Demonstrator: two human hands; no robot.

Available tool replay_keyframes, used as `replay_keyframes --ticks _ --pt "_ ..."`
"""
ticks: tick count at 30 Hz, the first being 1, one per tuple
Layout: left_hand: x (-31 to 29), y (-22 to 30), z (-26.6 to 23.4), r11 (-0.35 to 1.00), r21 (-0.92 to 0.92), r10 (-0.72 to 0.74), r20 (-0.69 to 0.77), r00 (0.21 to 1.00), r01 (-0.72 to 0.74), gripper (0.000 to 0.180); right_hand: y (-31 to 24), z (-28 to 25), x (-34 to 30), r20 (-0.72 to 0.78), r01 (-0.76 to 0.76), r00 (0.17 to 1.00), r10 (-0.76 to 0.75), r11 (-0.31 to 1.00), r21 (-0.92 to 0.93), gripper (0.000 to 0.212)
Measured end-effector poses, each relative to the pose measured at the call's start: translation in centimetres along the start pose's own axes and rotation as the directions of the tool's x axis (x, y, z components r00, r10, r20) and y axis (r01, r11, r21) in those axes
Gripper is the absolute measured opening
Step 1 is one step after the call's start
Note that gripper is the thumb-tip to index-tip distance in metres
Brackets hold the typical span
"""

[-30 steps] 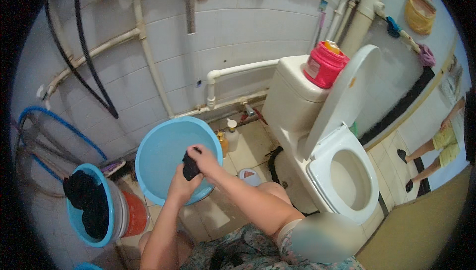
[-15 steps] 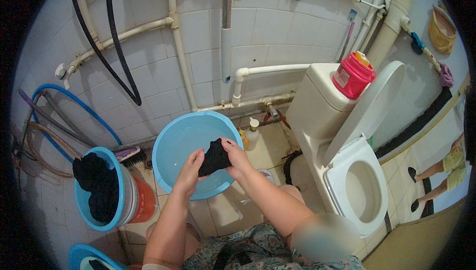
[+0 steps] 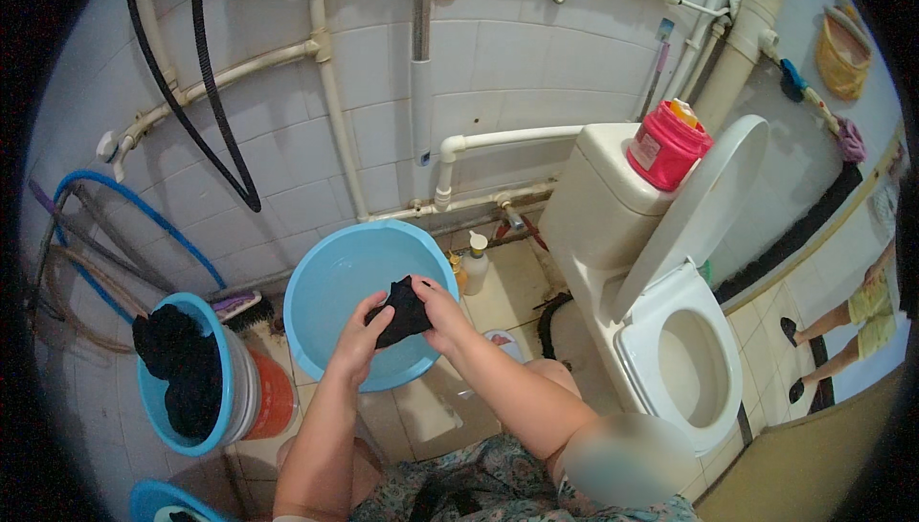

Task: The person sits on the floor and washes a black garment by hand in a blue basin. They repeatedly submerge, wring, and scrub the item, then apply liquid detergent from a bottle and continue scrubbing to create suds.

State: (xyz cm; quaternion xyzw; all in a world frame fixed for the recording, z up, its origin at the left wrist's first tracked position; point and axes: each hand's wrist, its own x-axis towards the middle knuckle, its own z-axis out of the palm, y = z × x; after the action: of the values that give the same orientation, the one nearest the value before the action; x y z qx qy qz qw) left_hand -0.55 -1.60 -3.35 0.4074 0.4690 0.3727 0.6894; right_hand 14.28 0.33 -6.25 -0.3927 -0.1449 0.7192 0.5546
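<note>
Between my two hands is a small black cloth (image 3: 403, 314), bunched up above the near right side of a light blue basin (image 3: 316, 278) with water in it. My left hand (image 3: 360, 332) grips its left edge, the thumb pressed on top. From the other side my right hand (image 3: 441, 312) pinches the cloth's right edge, fingers mostly hidden beneath. To the left, dark cloths (image 3: 190, 383) are heaped in a light blue basin (image 3: 226, 397) resting on an orange and white bucket (image 3: 273, 393).
A toilet (image 3: 684, 369) with its lid up stands on the right, a pink container (image 3: 667, 147) on its tank. Behind the basin are a pump bottle (image 3: 475, 265) and pipes. A scrub brush (image 3: 247, 309) and hoses (image 3: 153, 220) lie left. Another blue basin (image 3: 153, 498) sits lower left.
My left thumb has shifted further onto the black cloth, which looks more folded between my hands. The whole view has shifted slightly, so the surroundings appear a little further left.
</note>
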Motion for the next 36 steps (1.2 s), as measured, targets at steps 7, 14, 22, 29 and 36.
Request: replay_keyframes --ticks 7,14,22,29,36 --pt "0.4 -0.4 0.3 0.994 0.097 0.047 -0.022 0.999 -0.045 0.043 -0.1 0.2 -0.1 -0.031 0.008 0.999 -0.007 1.0 0.009 0.024" --pt "0.5 -0.5 0.6 0.993 0.108 0.061 -0.039 0.997 -0.056 0.04 0.0 -0.1 0.1 -0.042 0.016 0.999 -0.016 1.0 -0.009 0.027" --pt "0.2 -0.3 0.7 0.984 0.173 0.063 -0.059 0.996 -0.052 0.04 -0.5 0.7 -0.7 -0.064 -0.028 0.998 0.027 0.999 -0.015 0.023" --pt "0.7 -0.8 0.6 0.969 0.233 0.095 -0.054 0.994 -0.08 0.04 0.1 -0.2 0.3 -0.046 -0.004 0.999 0.002 0.999 -0.037 0.023" --pt "0.9 -1.3 0.3 0.962 0.252 0.117 -0.055 0.992 -0.1 0.04 0.0 0.1 0.0 -0.038 -0.006 0.999 0.005 0.999 -0.031 0.023"
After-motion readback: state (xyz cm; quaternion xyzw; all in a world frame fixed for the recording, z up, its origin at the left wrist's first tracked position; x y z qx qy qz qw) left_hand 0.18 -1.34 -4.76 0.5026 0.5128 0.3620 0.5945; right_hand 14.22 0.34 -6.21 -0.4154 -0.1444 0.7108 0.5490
